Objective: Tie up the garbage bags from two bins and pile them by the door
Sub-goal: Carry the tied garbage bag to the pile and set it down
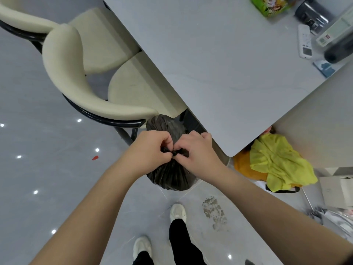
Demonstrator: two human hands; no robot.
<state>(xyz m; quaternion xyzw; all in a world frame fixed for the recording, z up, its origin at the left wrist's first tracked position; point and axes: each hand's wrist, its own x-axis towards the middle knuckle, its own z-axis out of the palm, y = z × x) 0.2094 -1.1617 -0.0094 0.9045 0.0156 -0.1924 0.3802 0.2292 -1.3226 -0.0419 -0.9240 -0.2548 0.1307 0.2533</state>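
A dark, full garbage bag [172, 175] stands on the floor by the table corner, its top gathered into a small knot [174, 152]. My left hand [150, 148] pinches the twisted end on the knot's left. My right hand [194, 150] pinches the end on its right. Both hands meet just above the bag, fingers closed on the plastic. No bin is visible under the bag, and no door is in view.
A grey table [219, 73] fills the upper right, holding a remote [305, 42] and a green box [271, 4]. Two cream chairs [76, 73] stand at left. A yellow cloth [277, 161] lies under the table edge. A dirty smear [214, 212] marks the floor near my shoes.
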